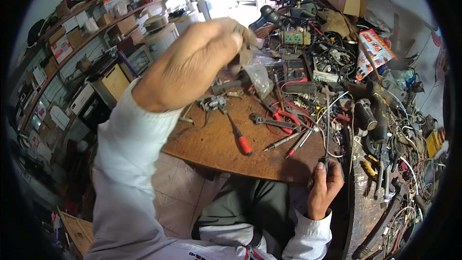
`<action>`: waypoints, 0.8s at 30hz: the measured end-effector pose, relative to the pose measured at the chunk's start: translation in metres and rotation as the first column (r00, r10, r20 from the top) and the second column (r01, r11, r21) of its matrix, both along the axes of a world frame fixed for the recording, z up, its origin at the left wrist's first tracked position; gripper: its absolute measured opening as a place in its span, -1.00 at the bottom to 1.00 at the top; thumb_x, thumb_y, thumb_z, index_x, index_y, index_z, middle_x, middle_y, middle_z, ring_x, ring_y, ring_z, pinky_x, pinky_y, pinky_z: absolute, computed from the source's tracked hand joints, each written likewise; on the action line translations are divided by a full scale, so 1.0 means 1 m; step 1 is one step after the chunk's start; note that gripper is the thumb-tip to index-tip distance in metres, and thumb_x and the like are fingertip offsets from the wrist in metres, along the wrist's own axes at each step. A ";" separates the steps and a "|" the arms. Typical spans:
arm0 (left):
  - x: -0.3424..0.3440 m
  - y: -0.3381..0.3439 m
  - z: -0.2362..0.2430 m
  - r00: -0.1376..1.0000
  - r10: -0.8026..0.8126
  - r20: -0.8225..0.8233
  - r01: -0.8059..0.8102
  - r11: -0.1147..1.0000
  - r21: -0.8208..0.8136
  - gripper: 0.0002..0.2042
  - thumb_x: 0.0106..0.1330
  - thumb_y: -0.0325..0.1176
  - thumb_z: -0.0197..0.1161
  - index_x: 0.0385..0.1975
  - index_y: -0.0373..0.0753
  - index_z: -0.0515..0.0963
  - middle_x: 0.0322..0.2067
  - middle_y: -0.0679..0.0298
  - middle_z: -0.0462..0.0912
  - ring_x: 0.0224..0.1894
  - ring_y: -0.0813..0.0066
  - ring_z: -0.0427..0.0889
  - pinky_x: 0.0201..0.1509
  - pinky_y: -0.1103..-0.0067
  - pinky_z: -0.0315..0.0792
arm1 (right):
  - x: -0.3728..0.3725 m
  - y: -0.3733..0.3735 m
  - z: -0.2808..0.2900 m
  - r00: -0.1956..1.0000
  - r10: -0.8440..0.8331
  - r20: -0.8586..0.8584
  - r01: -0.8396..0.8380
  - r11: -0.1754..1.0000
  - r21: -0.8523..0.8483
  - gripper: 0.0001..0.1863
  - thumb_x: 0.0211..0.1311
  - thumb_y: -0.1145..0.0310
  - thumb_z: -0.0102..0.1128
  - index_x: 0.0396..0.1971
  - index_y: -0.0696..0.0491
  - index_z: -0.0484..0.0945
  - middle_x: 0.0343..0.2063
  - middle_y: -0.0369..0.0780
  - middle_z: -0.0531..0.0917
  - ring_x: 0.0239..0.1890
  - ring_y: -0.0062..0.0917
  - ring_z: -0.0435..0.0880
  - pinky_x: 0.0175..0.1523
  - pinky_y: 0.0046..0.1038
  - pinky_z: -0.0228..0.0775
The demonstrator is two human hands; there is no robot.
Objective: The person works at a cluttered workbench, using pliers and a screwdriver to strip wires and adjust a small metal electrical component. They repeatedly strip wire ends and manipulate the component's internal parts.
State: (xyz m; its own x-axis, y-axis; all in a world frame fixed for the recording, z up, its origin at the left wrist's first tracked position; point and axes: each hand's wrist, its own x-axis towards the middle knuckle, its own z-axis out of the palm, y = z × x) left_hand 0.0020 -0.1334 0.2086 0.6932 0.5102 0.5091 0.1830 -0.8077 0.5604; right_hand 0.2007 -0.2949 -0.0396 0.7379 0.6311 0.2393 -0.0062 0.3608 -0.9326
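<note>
My left hand (190,62) is raised over the far left part of the wooden workbench (211,149). Its fingers are curled together and blurred, and what they pinch is a greyish shape I cannot make out. At the bench's near right edge my right hand (325,190) grips a screwdriver (327,127) by its dark handle, the long thin shaft pointing away from me. Between the hands lie a red-handled screwdriver (243,143), a metal wrench (269,122), red-handled pliers (285,121) and a metal part (211,102). Beyond them is a clear plastic bag (260,81).
Tangled wires and parts (332,43) pile up at the back, near a multimeter (295,71). More tools and cables crowd the right-hand bench (358,197). Shelves with boxes (61,48) line the left wall. My legs (245,204) are below the bench edge.
</note>
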 end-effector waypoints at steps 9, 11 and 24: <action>-0.056 0.012 -0.149 0.992 -0.041 -0.117 -0.040 0.790 -0.612 -0.61 0.53 -0.05 -0.04 0.07 -0.26 0.43 -0.35 0.37 0.54 -0.38 0.72 0.41 -0.39 0.74 0.25 | -0.052 -0.024 -0.023 0.959 0.189 0.211 -0.154 0.973 -0.170 -0.74 0.28 0.46 0.20 -0.11 0.30 0.52 -0.49 -0.31 0.54 -0.43 -0.70 0.43 -0.31 -0.62 0.30; -0.059 0.016 -0.185 0.997 -0.034 -0.073 -0.028 0.709 -0.705 -0.59 0.52 -0.08 -0.03 0.15 -0.27 0.39 -0.34 0.36 0.55 -0.42 0.73 0.34 -0.40 0.75 0.24 | -0.062 -0.037 -0.033 0.949 0.267 0.170 -0.219 0.942 -0.256 -0.64 0.28 0.47 0.17 0.03 0.33 0.51 -0.51 -0.25 0.57 -0.49 -0.68 0.47 -0.35 -0.58 0.35; -0.074 0.013 -0.227 0.993 0.048 0.105 0.052 0.620 -0.783 -0.66 0.50 -0.21 0.10 0.16 -0.20 0.35 -0.26 0.26 0.61 -0.46 0.79 0.25 -0.43 0.77 0.16 | -0.085 -0.050 -0.069 0.884 0.448 0.134 -0.398 0.872 -0.285 -0.66 0.31 0.47 0.14 0.02 0.33 0.53 -0.52 -0.25 0.59 -0.53 -0.69 0.46 -0.41 -0.61 0.28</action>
State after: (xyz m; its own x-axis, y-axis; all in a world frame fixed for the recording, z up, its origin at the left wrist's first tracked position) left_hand -0.0722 -0.1208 -0.0187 0.6632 0.7483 -0.0150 0.0820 -0.0527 0.9952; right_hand 0.1161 -0.3446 -0.1088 0.3426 0.9280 0.1463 0.0787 0.1268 -0.9888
